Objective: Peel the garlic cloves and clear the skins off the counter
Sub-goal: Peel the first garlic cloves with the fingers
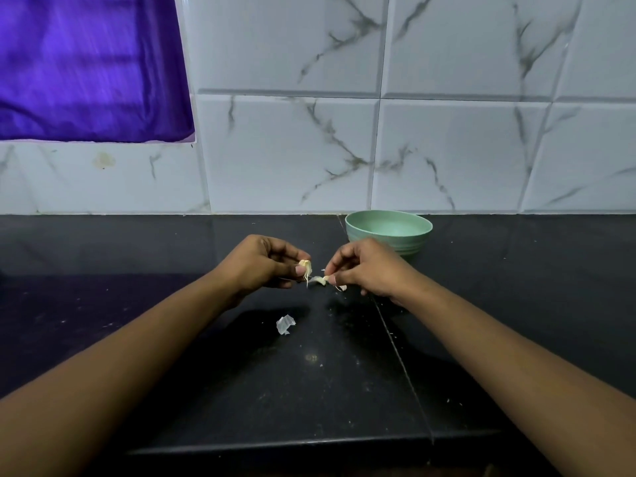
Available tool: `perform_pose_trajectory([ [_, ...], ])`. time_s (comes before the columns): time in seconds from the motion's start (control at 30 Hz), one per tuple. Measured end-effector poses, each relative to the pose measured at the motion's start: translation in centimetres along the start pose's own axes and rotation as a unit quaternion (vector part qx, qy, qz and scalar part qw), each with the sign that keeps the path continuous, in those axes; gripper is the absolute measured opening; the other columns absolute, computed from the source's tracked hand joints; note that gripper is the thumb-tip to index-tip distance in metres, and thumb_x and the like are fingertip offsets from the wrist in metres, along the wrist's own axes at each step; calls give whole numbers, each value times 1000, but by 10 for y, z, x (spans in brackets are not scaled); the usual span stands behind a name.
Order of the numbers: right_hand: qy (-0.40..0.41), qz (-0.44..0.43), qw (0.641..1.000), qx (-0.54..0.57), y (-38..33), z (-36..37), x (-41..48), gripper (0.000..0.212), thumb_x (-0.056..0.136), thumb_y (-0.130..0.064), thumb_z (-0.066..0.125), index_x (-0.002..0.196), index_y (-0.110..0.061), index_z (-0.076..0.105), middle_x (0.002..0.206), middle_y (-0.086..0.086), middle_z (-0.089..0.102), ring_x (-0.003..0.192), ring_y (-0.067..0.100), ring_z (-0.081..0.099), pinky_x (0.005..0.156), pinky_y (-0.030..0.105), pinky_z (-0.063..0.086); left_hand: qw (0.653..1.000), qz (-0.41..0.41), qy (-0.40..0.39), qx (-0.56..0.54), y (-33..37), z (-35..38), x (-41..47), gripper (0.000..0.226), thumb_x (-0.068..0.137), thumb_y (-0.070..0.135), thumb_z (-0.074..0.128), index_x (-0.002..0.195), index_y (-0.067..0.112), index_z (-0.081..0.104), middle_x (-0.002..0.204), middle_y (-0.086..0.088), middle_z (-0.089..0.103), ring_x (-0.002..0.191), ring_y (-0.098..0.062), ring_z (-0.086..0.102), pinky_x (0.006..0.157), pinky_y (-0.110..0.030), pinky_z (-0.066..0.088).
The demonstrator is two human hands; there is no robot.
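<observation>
The left hand [265, 263] is held just above the counter [137, 304], its fingers curled inward, with the thumb and fingertips pinching a pale clove [305, 265] at its tip. Thin threads of skin hang down from the clove. The right hand [364, 270] is close beside it, fingers also curled, and its thumb and forefinger pinch a strip of skin [318, 279] that reaches across the small gap towards the clove. Whether the strip is still attached to the clove cannot be told. A second small flake [341, 288] shows just below the right hand's fingertips; whether it is held or lying on the counter is unclear. Nearer the person than both hands, and slightly to the left-hand side, a crumpled scrap [285, 325] of whitish skin lies alone on the dark counter, well apart from the fingers. Tiny pale specks are scattered over the surface around and below the hands. Just behind the right hand stands a green bowl [416, 246], partly hidden by the knuckles. Beyond the hands rises a marbled tile wall [292, 149], and far off past the left hand hangs a purple cloth [86, 63].
</observation>
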State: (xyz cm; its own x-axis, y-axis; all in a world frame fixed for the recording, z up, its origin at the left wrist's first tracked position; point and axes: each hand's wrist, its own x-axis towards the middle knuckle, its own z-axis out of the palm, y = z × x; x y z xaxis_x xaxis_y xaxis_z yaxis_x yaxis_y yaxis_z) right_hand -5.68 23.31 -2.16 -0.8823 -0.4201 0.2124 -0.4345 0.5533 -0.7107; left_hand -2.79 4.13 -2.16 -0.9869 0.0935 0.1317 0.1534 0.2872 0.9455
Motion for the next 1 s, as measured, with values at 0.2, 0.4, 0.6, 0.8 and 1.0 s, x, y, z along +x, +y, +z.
perform_pose_trajectory([
  [0.2,33,-17,998,42,1,-1,2,8,83,-9,71,86,-17,72,74,-1,68,68,11,59,44,15,44,999,-14,2,-31,0,4,-1,13,80,-3,69,86,8,68,68,1,72,63,-6,69,53,-15,51],
  [0.4,11,-21,978,208,-1,11,2,8,83,-4,69,90,-7,67,68,6,63,57,5,60,49,19,52,998,-6,17,-63,0,9,0,11,79,-1,70,84,9,68,66,1,71,61,-3,67,53,-14,51],
  [0.6,7,-9,963,269,-2,11,1,7,82,0,68,84,-5,64,62,5,62,52,4,60,51,20,53,998,8,20,-66,1,12,-1,11,77,0,72,81,9,68,66,-1,71,62,-5,67,55,-15,52],
  [0.8,2,-6,960,281,-1,9,1,8,80,0,70,80,-7,66,60,2,66,54,5,63,54,16,54,999,19,23,-32,1,11,-4,8,75,4,74,79,8,68,68,-5,73,64,-10,71,54,-16,52],
  [1.0,25,-2,957,290,-3,10,0,9,77,-1,74,78,-5,66,61,3,66,54,7,63,56,17,55,999,31,41,-17,5,12,-5,8,75,5,75,80,5,69,67,-9,72,60,-10,70,54,-17,53],
])
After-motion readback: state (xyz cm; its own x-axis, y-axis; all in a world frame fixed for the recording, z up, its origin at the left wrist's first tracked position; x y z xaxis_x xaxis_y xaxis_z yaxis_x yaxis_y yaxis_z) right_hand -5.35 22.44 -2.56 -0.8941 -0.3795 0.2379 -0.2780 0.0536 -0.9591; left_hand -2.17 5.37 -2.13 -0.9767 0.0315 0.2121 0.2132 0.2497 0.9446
